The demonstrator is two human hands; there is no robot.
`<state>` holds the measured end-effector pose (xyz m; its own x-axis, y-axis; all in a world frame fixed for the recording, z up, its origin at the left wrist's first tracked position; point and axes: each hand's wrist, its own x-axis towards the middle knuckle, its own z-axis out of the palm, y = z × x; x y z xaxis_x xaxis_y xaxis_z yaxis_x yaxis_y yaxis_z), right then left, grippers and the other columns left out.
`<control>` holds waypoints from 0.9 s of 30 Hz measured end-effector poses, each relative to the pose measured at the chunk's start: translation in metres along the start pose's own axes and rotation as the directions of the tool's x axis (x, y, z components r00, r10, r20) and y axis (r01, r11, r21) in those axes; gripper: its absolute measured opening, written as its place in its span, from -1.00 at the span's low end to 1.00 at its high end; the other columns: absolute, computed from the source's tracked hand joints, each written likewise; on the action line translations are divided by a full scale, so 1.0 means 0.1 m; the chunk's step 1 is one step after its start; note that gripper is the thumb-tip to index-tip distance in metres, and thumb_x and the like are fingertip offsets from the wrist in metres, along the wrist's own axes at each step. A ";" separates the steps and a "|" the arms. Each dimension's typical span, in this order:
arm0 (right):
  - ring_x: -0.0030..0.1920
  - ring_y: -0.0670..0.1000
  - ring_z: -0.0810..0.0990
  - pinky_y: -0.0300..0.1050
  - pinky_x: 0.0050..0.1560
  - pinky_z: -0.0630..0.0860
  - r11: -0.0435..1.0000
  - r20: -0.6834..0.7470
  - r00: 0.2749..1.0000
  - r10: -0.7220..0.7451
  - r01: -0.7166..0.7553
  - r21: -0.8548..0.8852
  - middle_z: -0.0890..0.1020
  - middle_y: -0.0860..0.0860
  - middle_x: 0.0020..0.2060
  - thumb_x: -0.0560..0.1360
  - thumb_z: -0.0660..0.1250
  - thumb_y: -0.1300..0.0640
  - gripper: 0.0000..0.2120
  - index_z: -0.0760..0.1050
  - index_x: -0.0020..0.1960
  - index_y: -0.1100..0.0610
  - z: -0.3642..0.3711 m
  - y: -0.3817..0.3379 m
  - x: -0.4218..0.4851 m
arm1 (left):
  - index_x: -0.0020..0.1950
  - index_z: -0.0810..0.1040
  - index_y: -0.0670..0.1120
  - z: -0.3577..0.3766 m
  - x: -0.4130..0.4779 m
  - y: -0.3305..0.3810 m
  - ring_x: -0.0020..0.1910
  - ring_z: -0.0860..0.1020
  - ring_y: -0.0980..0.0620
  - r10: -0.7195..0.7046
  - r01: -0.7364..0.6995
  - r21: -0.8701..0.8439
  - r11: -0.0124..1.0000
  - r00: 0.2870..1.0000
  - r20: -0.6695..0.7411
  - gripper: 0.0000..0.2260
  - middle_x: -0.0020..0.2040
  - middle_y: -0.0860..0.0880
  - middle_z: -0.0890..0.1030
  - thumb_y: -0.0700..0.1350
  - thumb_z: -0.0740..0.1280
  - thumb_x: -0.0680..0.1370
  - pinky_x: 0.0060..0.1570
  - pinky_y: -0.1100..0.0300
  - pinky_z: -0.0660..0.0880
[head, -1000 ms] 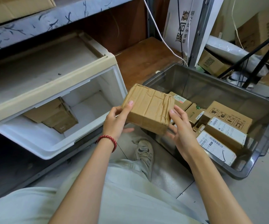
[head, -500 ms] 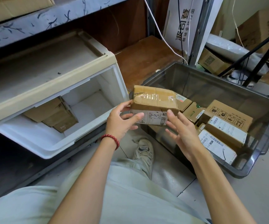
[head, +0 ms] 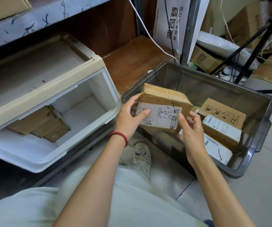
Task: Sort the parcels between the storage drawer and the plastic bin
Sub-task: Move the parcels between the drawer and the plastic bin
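Holding parcel point(head: 163, 104) up over bin's point(head: 253, 154) near-left rim, just right of drawer point(head: 82, 145), label point(head: 158, 117) facing up, likely for reading before choosing a side. Gripping its left edge with left hand point(head: 128, 118), thumb on label and fingers curled behind, and pinching its near right corner with right hand point(head: 190, 128), thumb on top. Cannot read label print, cannot see fingers behind the box, and can see only part of the drawer parcels point(head: 46, 125) under the cream lip point(head: 50, 89).
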<state>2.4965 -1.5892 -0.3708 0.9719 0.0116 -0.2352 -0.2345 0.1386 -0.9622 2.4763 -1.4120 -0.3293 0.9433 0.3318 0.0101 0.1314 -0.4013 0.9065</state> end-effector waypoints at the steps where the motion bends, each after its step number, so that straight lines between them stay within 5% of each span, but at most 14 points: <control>1: 0.21 -0.05 0.55 0.00 0.10 0.59 1.000 -0.027 1.000 0.008 -0.007 0.014 0.55 0.01 0.23 0.57 0.28 0.01 -0.64 0.36 0.34 -0.03 -0.04 -0.01 0.02 | 0.39 0.35 0.19 0.06 0.04 0.01 0.18 0.49 0.10 0.002 -0.002 0.019 1.000 1.000 0.031 -0.49 0.21 0.07 0.51 -0.02 0.43 0.49 0.10 0.02 0.57; 3: 0.25 -0.04 0.52 0.03 0.18 0.55 1.000 -0.083 0.997 -0.004 0.004 -0.009 0.53 -0.02 0.27 0.57 0.28 0.05 -0.59 0.33 0.39 -0.02 -0.13 -0.02 0.06 | 0.42 0.32 0.21 0.20 0.12 0.04 0.26 0.46 0.01 0.013 -0.020 0.091 0.996 0.997 0.078 -0.43 0.28 0.01 0.49 -0.06 0.44 0.48 0.14 -0.15 0.53; 6: 0.29 -0.01 0.50 0.01 0.23 0.52 0.990 -0.178 0.981 -0.083 0.062 -0.124 0.49 -0.02 0.33 0.55 0.33 0.07 -0.50 0.29 0.44 -0.02 -0.27 0.01 0.14 | 0.46 0.26 0.17 0.46 0.26 0.14 0.26 0.48 0.02 0.053 -0.070 0.159 0.985 0.993 0.105 -0.38 0.32 0.02 0.48 -0.07 0.45 0.47 0.19 -0.10 0.51; 14: 0.12 -0.21 0.48 -0.52 -0.17 0.43 0.939 -0.405 0.874 -0.269 0.144 -0.314 0.42 -0.18 0.24 0.52 0.37 0.14 -0.32 0.09 0.51 -0.07 -0.75 -0.01 0.42 | 0.48 0.16 0.12 1.41 0.72 0.42 0.24 0.45 -0.02 0.217 -0.286 0.280 0.917 0.943 0.253 -0.32 0.30 -0.01 0.47 0.00 0.44 0.46 0.19 -0.01 0.48; 22: 0.29 -0.03 0.46 -0.08 0.30 0.40 0.875 -0.545 0.776 -0.317 0.018 -0.484 0.48 -0.03 0.32 0.53 0.35 0.04 -0.42 0.22 0.49 -0.04 -1.35 -0.01 0.80 | 0.47 0.27 0.02 2.34 0.99 0.59 0.23 0.38 0.01 0.288 -0.404 0.276 0.872 0.880 0.378 -0.41 0.30 -0.03 0.33 -0.02 0.40 0.49 0.21 0.13 0.40; 27: 0.34 0.07 0.33 -0.02 0.25 0.20 0.686 -0.515 0.779 -0.357 -0.156 -0.711 0.42 0.03 0.38 0.56 0.27 -0.10 -0.40 0.16 0.53 -0.03 -1.61 -0.06 0.98 | 0.47 0.28 0.00 2.69 1.06 0.57 0.27 0.38 -0.01 0.249 -0.370 0.247 0.896 0.878 0.409 -0.43 0.34 -0.02 0.33 -0.02 0.39 0.50 0.22 0.13 0.38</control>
<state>2.5897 -1.7487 -0.4099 0.8298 -0.5508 0.0896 -0.3273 -0.6105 -0.7212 2.6660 -1.6290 -0.3900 0.9854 -0.1584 0.0622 -0.1558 -0.6932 0.7037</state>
